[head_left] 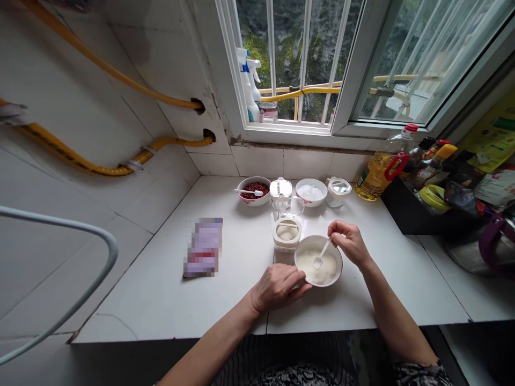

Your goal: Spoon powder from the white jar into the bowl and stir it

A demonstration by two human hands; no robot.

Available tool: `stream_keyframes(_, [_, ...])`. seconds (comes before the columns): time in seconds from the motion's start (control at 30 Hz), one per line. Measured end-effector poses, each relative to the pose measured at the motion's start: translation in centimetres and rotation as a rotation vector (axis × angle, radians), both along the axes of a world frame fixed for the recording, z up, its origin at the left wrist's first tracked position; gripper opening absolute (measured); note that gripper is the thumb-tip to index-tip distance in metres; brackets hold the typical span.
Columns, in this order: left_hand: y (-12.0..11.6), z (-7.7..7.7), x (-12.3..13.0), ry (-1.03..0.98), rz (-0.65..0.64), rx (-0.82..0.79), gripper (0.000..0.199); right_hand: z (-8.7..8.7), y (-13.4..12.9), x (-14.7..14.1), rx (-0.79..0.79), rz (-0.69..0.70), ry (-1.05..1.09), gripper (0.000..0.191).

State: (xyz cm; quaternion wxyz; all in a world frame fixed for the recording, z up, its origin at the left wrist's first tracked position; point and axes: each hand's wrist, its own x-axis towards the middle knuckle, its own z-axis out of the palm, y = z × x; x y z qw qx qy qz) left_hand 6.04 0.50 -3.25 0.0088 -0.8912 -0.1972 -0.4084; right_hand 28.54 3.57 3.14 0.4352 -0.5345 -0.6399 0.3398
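A white bowl (330, 276) of pale granules stands near the front of the white counter. My left hand (280, 286) grips its lower left rim, fingers closed on it. In my right hand (346, 239) is the handle of a small white spoon (318, 261), pinched between the fingers, with the spoon's head over the granules. Just left of and behind the bowl sits a square clear jar (287, 235) with its lid up and pale contents inside.
Behind stand a bowl of dark red bits (253, 200) with a spoon, a lidded jar (280, 188), a bowl of white grains (311, 193) and another jar (338, 188). A purple packet (203, 247) lies left; an oil bottle (376, 174) and black box (402, 206) are right.
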Motion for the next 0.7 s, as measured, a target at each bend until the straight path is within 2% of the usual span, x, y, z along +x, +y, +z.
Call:
stream_keyframes(0.1, [0.0, 0.0, 0.0, -0.002, -0.001, 0.0, 0.015, -0.1, 0.3, 0.2, -0.081, -0.03, 0.123, 0.009])
stream_keyframes(0.2, [0.0, 0.0, 0.0, -0.001, -0.002, -0.002, 0.015, -0.2, 0.5, 0.3, -0.096, -0.042, 0.171, 0.008])
stream_keyframes(0.3, [0.0, 0.0, 0.1, -0.004, -0.004, 0.002, 0.015, -0.2, 0.3, 0.2, -0.071, -0.007, 0.107, 0.009])
stream_keyframes(0.5, [0.0, 0.1, 0.1, 0.003, 0.004, 0.002, 0.017, 0.1, -0.4, -0.7, 0.062, 0.17, -0.159, 0.016])
stream_keyframes(0.57, [0.0, 0.1, 0.0, 0.011, 0.009, -0.001, 0.018, 0.2, -0.5, -0.9, 0.055, 0.18, -0.149, 0.017])
stream_keyframes(0.7, [0.0, 0.0, 0.0, 0.015, 0.01, -0.003, 0.02, 0.2, -0.3, -0.6, -0.062, 0.14, -0.009, 0.013])
